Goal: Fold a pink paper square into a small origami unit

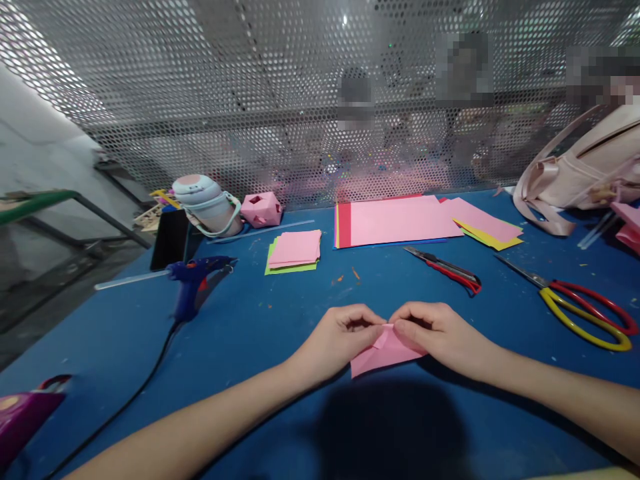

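Between my hands is a partly folded piece of pink paper [387, 357], low over the blue table [280, 320]. My left hand [345, 337] pinches its upper left edge between thumb and fingers. At the upper right edge, my right hand [433, 333] grips it the same way, the two thumbs nearly meeting. A small folded flap shows by the left thumb. Beyond the hands lies a stack of square pink and green paper [295, 248]. Larger pink sheets [400, 220] lie behind, over red, yellow and blue ones.
A box cutter [445, 267] and scissors [575, 307] with red and yellow handles lie to the right. On the left are a blue glue gun [193, 287] with its cord, a phone [170, 240], a bottle [210, 207] and a folded pink paper shape [261, 209]. Perforated metal stands behind.
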{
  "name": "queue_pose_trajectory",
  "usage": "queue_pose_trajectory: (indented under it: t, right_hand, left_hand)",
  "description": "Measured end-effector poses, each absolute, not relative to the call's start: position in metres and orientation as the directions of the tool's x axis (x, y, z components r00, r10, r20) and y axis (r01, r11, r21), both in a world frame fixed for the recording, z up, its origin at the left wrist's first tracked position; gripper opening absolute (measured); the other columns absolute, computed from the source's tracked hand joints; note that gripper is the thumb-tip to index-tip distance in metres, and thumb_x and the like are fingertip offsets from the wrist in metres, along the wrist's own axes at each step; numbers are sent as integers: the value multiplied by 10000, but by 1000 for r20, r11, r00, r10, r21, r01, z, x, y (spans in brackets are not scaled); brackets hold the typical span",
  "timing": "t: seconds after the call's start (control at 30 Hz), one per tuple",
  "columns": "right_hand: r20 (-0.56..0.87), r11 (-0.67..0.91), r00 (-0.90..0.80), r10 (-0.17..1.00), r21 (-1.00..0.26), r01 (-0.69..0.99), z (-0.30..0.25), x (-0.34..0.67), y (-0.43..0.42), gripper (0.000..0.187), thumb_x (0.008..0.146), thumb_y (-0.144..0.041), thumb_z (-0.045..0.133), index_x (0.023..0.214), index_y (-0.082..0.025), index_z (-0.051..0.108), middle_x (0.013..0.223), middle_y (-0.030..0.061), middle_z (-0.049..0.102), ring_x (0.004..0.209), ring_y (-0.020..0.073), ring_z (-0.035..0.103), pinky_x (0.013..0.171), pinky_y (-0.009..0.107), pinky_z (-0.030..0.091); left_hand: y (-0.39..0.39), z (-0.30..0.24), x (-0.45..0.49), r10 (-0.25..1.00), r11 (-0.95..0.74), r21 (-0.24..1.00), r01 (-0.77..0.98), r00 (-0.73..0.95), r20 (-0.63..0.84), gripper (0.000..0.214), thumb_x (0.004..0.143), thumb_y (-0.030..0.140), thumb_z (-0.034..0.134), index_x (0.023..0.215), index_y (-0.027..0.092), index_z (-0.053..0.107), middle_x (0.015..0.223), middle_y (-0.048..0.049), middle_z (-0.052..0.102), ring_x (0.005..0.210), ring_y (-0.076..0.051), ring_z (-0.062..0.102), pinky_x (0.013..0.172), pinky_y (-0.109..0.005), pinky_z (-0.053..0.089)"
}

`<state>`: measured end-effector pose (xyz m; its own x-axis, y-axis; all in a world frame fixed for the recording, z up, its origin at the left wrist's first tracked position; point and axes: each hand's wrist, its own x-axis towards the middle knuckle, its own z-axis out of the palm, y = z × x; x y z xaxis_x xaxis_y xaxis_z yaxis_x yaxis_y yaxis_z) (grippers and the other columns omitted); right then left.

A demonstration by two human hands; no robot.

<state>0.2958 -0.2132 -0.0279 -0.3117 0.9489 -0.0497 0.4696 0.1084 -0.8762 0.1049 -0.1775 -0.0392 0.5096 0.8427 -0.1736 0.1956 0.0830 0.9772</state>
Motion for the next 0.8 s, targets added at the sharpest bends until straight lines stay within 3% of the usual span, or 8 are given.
queue_pose_trajectory:
  t: [0.37,0.67,0.8]
  right_hand:
    - [-53,114,-311,949,-860,497,-32,295,-211,200,817,-232,515,738,-157,683,607,-30,578,556,89,453,519,207,351]
    - [77,271,-340,937,-775,571,-37,291,-213,179,809,-214,546,736,-149,696,630,-3,631,572,102,537,556,215,387]
    - [168,369,-374,912,-736,568,-39,292,-212,223,855,-207,515,726,-155,690,642,7,656,576,101,564,558,216,386]
  left_hand:
    - [-178,-41,103,822,-109,958,265,567,-63,136,765,187,600,779,139,727,740,-22,711,668,-115,596,636,-201,446]
    - [-180,-42,104,797,-353,879,321,596,102,194,778,140,551,797,163,743,749,-20,715,680,-118,619,647,-197,439]
    - [-181,-38,104,810,-306,894,328,583,63,212,764,126,523,811,160,727,776,-9,722,716,-121,630,684,-195,451]
